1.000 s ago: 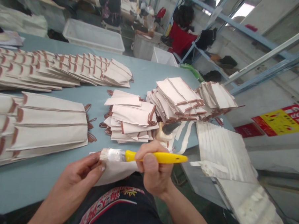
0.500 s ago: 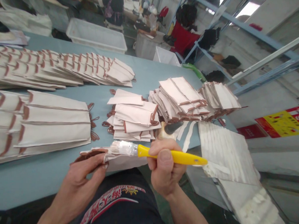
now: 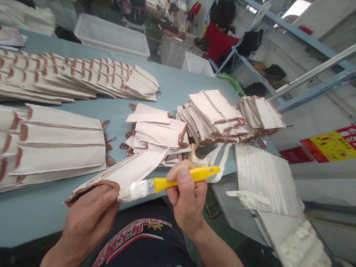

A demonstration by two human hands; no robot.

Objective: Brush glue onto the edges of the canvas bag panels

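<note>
My left hand [image 3: 87,218] is closed on the brown-trimmed end of a cream fabric piece [image 3: 135,169], holding it slanted above the near edge of the blue table [image 3: 29,215]. My right hand [image 3: 187,197] grips a yellow-handled brush [image 3: 167,182]. Its white bristles touch the fabric's end right beside my left thumb. The fabric's far end points toward a stack of folded cream pieces [image 3: 157,134].
Rows of cream pieces with brown trim [image 3: 65,79] cover the table's left and back. More stacks [image 3: 217,115] lie at the right. White strips on a board [image 3: 270,181] sit off the table's right edge. White bins [image 3: 111,36] and blue shelving [image 3: 288,32] stand behind.
My left hand has lifted and turned the fabric piece so it slants up toward the stacks. The brush has tilted, its bristles dropping down and left to the fabric's end.
</note>
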